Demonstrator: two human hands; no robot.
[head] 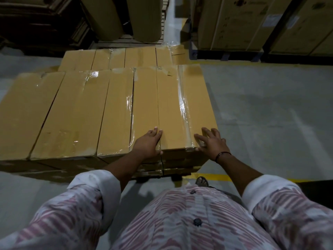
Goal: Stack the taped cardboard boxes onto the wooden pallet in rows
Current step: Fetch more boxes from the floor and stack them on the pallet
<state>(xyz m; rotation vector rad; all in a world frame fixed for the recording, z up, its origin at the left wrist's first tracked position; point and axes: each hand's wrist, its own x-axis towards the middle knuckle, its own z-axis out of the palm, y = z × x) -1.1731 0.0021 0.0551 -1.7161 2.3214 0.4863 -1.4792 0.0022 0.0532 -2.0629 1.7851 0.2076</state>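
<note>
Grey concrete floor (270, 114) takes up most of the scene, with a yellow line (212, 176) painted along its near right. On it stands a low stack of taped cardboard boxes (72, 114). They are long and lie side by side with their lengths running near to far, so that each row closes up without gaps. A second row (108, 58) sits beyond the first, butted against its far ends. The wooden pallet beneath is almost wholly hidden by the load, so I cannot say how it lies. At the right end of the near row is the rightmost box (171, 105), with a strip of clear tape (182, 105) down its top. The left hand (147, 143) lies flat on this box's near end, fingers straight and together. The right hand (210, 141) rests on its near right corner, fingers spread wide and gripping nothing. Both palms bear on the near end, probably to push the box snug against its neighbour and square with the row. A dark bracelet (222, 154) circles the right wrist.
</note>
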